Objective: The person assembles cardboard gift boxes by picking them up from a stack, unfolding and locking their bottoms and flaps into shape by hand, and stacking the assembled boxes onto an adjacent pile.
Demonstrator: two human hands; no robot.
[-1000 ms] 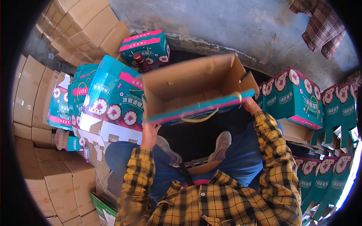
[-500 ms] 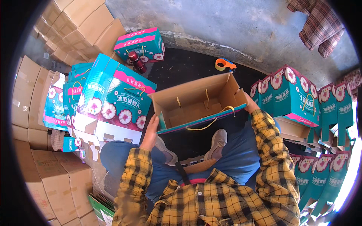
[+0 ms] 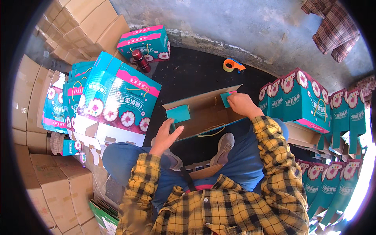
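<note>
An open cardboard gift box [image 3: 207, 119] with brown inner walls and a yellow cord handle lies between my knees, its opening facing up. Both short end flaps, the left flap [image 3: 178, 113] and the right flap [image 3: 226, 99], are teal and lean inward over the opening. My left hand [image 3: 167, 139] is at the box's left end, thumb spread from the fingers, just below the left flap. With bent fingers, my right hand [image 3: 243, 105] grips the right flap at its outer edge.
An orange tape dispenser [image 3: 234, 65] lies on the black mat [image 3: 188, 70] near the wall. Left stand a large teal carton [image 3: 117, 94], a dark red flask [image 3: 141, 61] and stacked brown cartons [image 3: 58, 184]. Rows of teal boxes [image 3: 303, 98] line the right side.
The box's two end flaps have swung inward over the opening. The box sits a little lower. My right hand has moved in onto the right flap, and my left hand has loosened its hold.
</note>
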